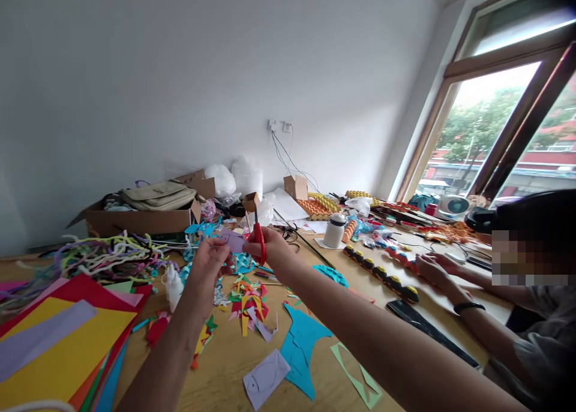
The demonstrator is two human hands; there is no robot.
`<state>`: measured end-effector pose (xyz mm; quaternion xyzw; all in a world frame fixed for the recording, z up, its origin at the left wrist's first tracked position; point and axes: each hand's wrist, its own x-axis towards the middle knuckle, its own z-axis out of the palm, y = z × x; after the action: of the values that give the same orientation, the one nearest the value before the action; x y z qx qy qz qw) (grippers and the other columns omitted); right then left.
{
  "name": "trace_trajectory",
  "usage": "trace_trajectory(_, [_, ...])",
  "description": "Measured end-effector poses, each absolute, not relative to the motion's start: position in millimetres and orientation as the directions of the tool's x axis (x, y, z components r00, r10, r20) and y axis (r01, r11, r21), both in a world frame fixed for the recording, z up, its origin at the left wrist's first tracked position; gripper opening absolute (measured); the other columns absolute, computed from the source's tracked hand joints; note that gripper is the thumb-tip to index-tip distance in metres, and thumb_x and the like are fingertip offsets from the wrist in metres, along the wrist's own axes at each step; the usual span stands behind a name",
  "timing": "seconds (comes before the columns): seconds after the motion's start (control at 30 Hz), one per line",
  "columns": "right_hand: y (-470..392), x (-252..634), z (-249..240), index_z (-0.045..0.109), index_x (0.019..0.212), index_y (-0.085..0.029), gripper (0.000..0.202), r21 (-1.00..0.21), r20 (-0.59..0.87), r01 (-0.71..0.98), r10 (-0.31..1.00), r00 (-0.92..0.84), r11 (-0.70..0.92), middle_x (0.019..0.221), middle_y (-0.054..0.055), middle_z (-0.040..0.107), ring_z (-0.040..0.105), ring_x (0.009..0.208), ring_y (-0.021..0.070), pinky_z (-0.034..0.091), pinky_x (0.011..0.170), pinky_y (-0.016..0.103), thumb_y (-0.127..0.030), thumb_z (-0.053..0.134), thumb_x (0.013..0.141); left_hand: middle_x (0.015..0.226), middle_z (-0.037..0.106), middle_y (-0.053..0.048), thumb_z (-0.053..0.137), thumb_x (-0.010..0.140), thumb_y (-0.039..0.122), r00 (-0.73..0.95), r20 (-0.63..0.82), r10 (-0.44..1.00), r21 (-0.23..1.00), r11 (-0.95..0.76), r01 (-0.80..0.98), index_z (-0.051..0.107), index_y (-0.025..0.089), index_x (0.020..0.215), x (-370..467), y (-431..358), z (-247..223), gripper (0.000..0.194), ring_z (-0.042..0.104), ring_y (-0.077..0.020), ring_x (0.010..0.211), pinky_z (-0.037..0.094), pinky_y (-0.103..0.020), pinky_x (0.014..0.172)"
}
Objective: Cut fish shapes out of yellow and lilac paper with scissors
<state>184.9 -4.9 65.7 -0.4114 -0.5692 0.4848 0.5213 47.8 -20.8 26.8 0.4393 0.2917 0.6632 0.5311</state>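
Observation:
My left hand (210,257) pinches a small piece of purple paper (233,240) with a drawn mark on it, held above the table. In my right hand (278,253) is a pair of red-handled scissors (259,243), blades pointing up; its fingers also reach the paper's right edge. Whether they grip the paper I cannot tell. Below my arms lie a purple sheet with a fish outline (266,378), a blue paper offcut (300,347) and a green paper frame with a cut-out middle (356,373). Colourful paper scraps (248,304) are heaped beneath my hands.
Coloured paper sheets (54,346) are stacked at left, near a white glue bottle (173,287) and tangled pipe cleaners (112,259). A cardboard box (130,223) stands behind. At right, another person's hands (434,268) work beside a black-and-yellow egg-carton strip (381,274). A white jar (334,231) stands mid-table.

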Motion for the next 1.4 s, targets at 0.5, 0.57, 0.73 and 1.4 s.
trace_trajectory(0.5, [-2.1,141.9,32.9,0.047,0.069,-0.018,0.031,-0.94,0.255,-0.25,0.965,-0.056,0.234,0.059,-0.006,0.048,0.04,0.051,0.0085,0.032,0.05,0.021,-0.031,0.072,0.056,0.059,0.061,0.004,0.067,0.064,0.024,-0.235,0.242,0.942,0.916,-0.301,-0.265,0.065,0.017,0.073,24.6,-7.6,25.1,0.012,0.049,-0.012,0.055,0.039,-0.022,0.054])
trace_trajectory(0.57, [-1.8,150.7,32.5,0.048,0.071,-0.018,0.029,-0.936,0.254,-0.259,0.967,-0.032,0.238,0.061,-0.005,0.05,0.041,0.053,0.0089,0.033,0.053,0.022,-0.031,0.071,0.058,0.058,0.062,0.003,0.067,0.063,0.024,-0.216,0.236,0.947,0.934,-0.283,-0.219,0.066,0.017,0.07,23.9,-11.5,28.9,0.01,0.049,-0.0126,0.055,0.039,-0.022,0.054])
trace_trajectory(0.73, [0.3,165.6,29.8,0.051,0.072,-0.018,0.029,-0.934,0.277,-0.251,0.958,-0.068,0.253,0.067,-0.003,0.054,0.045,0.058,0.0104,0.035,0.055,0.022,-0.029,0.073,0.058,0.059,0.064,0.003,0.066,0.063,0.027,-0.144,0.232,0.962,0.96,-0.251,-0.128,0.068,0.02,0.074,33.9,-15.7,31.9,0.013,0.053,-0.015,0.057,0.042,-0.023,0.056])
trace_trajectory(1.4, [-2.0,202.6,16.2,0.048,0.069,-0.018,0.026,-0.952,0.205,-0.263,0.964,-0.168,0.156,0.06,-0.005,0.05,0.042,0.053,0.008,0.033,0.05,0.02,-0.025,0.071,0.057,0.049,0.05,0.006,0.071,0.058,0.03,0.045,0.018,0.999,0.987,-0.011,-0.163,0.059,0.018,0.058,69.7,-1.6,12.7,0.017,0.043,-0.0096,0.047,0.037,-0.02,0.046])
